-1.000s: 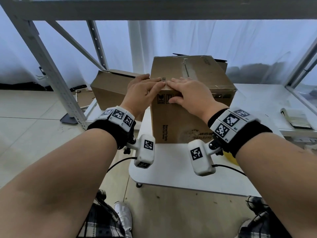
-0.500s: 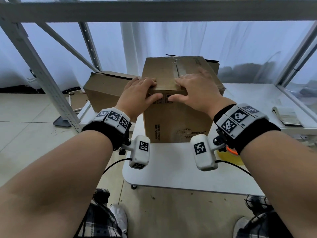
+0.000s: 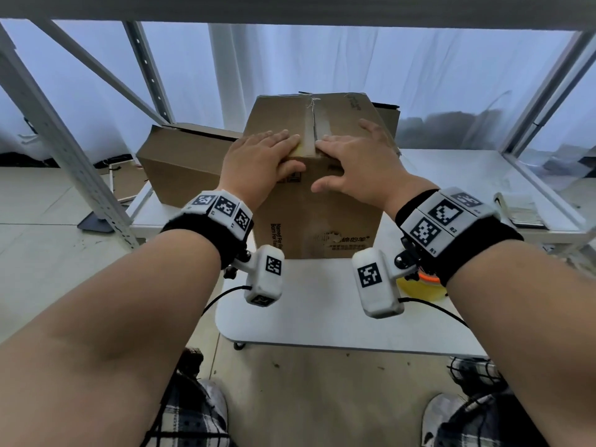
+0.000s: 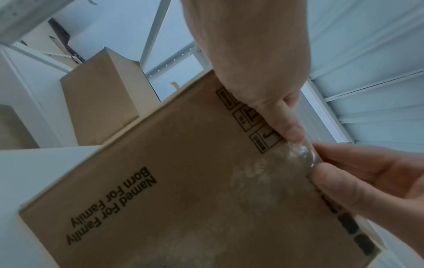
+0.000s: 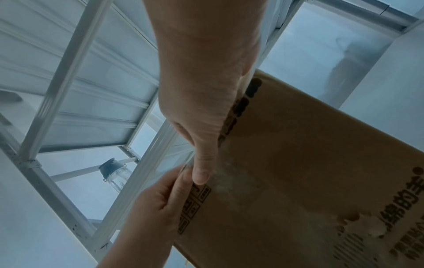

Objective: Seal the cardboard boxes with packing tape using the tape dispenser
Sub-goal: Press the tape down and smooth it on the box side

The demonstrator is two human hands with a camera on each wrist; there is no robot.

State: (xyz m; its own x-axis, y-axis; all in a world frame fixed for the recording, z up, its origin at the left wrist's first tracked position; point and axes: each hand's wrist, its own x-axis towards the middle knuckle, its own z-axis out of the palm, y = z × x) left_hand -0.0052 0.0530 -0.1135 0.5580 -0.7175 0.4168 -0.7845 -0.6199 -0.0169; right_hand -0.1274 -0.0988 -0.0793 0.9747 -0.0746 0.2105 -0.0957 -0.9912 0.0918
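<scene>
A tall brown cardboard box (image 3: 319, 217) stands on the white table (image 3: 306, 304). A strip of clear tape (image 3: 314, 130) runs along its top seam and down over the front edge (image 4: 296, 154). My left hand (image 3: 261, 156) lies flat on the top, left of the seam, with its thumb (image 4: 282, 123) pressing the front face. My right hand (image 3: 358, 159) is spread flat to the right of the seam, thumb (image 5: 201, 163) on the tape end. A yellow and orange object (image 3: 419, 285), perhaps the tape dispenser, sits on the table, mostly hidden behind my right wrist.
A second cardboard box (image 3: 180, 169) lies behind to the left, and a third (image 3: 387, 114) shows behind the tall one. Slanted metal shelf posts (image 3: 64, 150) stand at left and right. Papers (image 3: 522, 211) lie on the right shelf. A bottle (image 5: 114, 174) shows in the right wrist view.
Both hands have slid from the box's front edge further onto its top. The fingers now lie flatter, and the right hand is spread wider.
</scene>
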